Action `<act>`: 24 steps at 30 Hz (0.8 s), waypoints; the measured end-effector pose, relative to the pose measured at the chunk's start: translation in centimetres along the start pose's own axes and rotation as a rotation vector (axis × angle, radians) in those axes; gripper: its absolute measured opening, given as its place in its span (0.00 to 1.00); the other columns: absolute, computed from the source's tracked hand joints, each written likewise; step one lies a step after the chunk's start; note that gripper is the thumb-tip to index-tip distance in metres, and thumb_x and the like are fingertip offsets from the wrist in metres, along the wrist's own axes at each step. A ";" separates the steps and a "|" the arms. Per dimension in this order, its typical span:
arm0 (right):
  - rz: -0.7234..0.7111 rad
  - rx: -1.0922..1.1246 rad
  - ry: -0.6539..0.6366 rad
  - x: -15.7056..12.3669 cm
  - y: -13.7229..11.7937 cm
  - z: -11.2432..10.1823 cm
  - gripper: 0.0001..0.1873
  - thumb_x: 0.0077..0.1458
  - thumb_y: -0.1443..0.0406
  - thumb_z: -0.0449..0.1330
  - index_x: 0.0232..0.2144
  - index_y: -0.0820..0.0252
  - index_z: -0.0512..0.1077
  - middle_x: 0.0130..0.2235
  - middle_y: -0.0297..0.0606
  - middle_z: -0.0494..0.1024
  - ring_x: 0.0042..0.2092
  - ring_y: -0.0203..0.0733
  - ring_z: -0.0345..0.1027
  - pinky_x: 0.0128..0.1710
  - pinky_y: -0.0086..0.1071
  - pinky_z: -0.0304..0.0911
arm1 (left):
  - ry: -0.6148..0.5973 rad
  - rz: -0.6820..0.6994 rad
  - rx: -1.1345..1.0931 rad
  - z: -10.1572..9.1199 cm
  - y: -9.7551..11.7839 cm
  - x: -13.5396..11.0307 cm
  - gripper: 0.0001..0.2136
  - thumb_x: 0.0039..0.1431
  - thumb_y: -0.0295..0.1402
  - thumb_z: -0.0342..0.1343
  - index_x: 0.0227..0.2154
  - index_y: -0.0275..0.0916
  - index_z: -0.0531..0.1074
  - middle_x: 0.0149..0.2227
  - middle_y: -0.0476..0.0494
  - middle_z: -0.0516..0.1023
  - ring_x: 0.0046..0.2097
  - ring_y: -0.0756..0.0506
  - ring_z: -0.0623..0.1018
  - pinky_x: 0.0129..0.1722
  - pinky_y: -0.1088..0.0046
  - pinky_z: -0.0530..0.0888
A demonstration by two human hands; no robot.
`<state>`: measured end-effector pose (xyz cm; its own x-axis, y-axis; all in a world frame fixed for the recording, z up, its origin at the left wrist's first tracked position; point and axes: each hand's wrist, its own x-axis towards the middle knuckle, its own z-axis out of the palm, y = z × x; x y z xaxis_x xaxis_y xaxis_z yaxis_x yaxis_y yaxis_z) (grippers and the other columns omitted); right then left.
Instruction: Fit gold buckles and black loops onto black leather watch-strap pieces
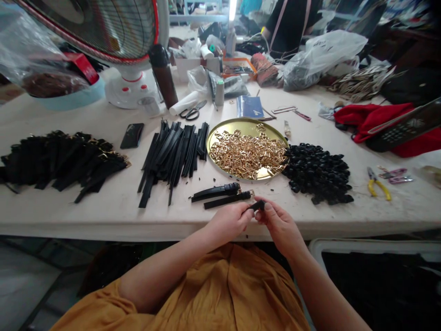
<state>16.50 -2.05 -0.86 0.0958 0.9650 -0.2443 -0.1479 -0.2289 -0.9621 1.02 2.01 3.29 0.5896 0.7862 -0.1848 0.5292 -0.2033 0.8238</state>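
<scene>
Close to the table's front edge, my left hand [236,218] and my right hand [277,221] both grip one short black strap [257,205]. Its ends are partly hidden by my fingers. Just beyond lie two black straps with gold buckles, one strap [215,192] behind the other strap [227,200]. A round gold tray [220,128] holds a heap of gold buckles [246,154]. To its right is a pile of small black loops [319,172]. Loose black strips [172,154] lie left of the tray.
Finished-looking buckled straps [65,161] are heaped at far left, near a phone [132,135]. A fan [132,87], dark bottle [163,76] and scissors [193,111] stand or lie behind. Yellow-handled pliers [377,185] rest at right. A white-rimmed bin [317,246] is below the edge.
</scene>
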 end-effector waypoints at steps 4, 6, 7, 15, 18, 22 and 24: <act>-0.031 -0.236 0.058 -0.1 -0.9 -0.1 0.21 0.48 0.54 0.58 0.43 0.56 0.72 0.25 0.31 0.69 0.28 0.35 0.59 0.32 0.31 0.58 | 0.053 0.020 0.044 0.2 0.1 0.0 0.14 0.59 0.35 0.42 0.27 0.36 0.70 0.23 0.49 0.70 0.27 0.50 0.68 0.26 0.77 0.59; -0.029 -0.273 0.055 -0.1 -1.0 -0.4 0.20 0.48 0.54 0.58 0.43 0.56 0.73 0.25 0.31 0.69 0.28 0.35 0.60 0.32 0.31 0.58 | 0.060 0.025 0.022 0.3 0.0 -0.1 0.13 0.59 0.35 0.42 0.28 0.36 0.70 0.23 0.49 0.70 0.27 0.51 0.68 0.26 0.77 0.60; -0.023 -0.256 0.058 -0.1 -0.9 -0.5 0.20 0.48 0.55 0.59 0.43 0.56 0.73 0.25 0.31 0.70 0.28 0.35 0.61 0.33 0.31 0.59 | 0.054 0.016 -0.013 0.3 0.0 -0.2 0.12 0.58 0.35 0.42 0.29 0.36 0.70 0.22 0.50 0.69 0.26 0.51 0.68 0.26 0.77 0.61; 0.049 0.353 0.090 -0.1 -0.2 0.6 0.10 0.42 0.62 0.65 0.31 0.54 0.71 0.39 0.34 0.76 0.30 0.33 0.66 0.33 0.30 0.63 | -0.171 -0.238 -0.671 1.4 0.1 -0.7 0.12 0.56 0.39 0.42 0.33 0.35 0.64 0.15 0.56 0.62 0.14 0.56 0.60 0.14 0.82 0.57; 0.097 0.423 0.052 -0.4 -0.2 1.0 0.09 0.41 0.64 0.66 0.28 0.55 0.71 0.35 0.31 0.76 0.27 0.31 0.65 0.32 0.28 0.64 | -0.188 -0.288 -0.834 1.4 -0.1 -0.6 0.12 0.55 0.39 0.45 0.32 0.35 0.65 0.15 0.57 0.61 0.14 0.57 0.58 0.13 0.83 0.54; 0.144 0.465 0.053 -0.5 0.1 0.7 0.08 0.41 0.62 0.67 0.27 0.56 0.72 0.27 0.29 0.74 0.28 0.30 0.66 0.31 0.25 0.64 | -0.184 -0.321 -0.816 1.1 -0.3 -0.4 0.11 0.53 0.39 0.47 0.32 0.35 0.66 0.14 0.57 0.61 0.14 0.57 0.57 0.13 0.83 0.54; 0.185 0.475 0.062 -0.4 0.2 0.3 0.08 0.41 0.62 0.67 0.26 0.56 0.72 0.27 0.29 0.75 0.29 0.30 0.67 0.29 0.23 0.64 | -0.171 -0.316 -0.781 1.1 -0.2 -0.5 0.11 0.54 0.38 0.46 0.32 0.35 0.66 0.14 0.57 0.61 0.14 0.57 0.57 0.13 0.83 0.54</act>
<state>16.13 -2.39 -0.90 0.0818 0.9011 -0.4258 -0.5974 -0.2976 -0.7446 1.28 1.06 2.64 0.6024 0.6267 -0.4942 0.1497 0.5195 0.8413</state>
